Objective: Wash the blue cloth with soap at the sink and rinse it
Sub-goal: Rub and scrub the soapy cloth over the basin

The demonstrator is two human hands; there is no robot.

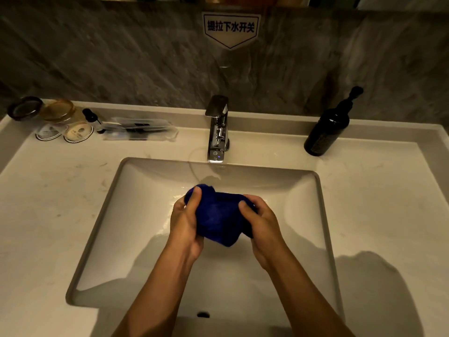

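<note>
Fingers (194,198) of both hands are clamped on the blue cloth (218,215); I see my left hand (185,222) and right hand (261,224) bunching it above the sink (116,190), below the tap (217,128).

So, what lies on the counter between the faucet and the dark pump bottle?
Nothing: in the head view the stretch of counter between the faucet and the dark pump bottle is bare, only wet-looking near the faucet base.
</note>
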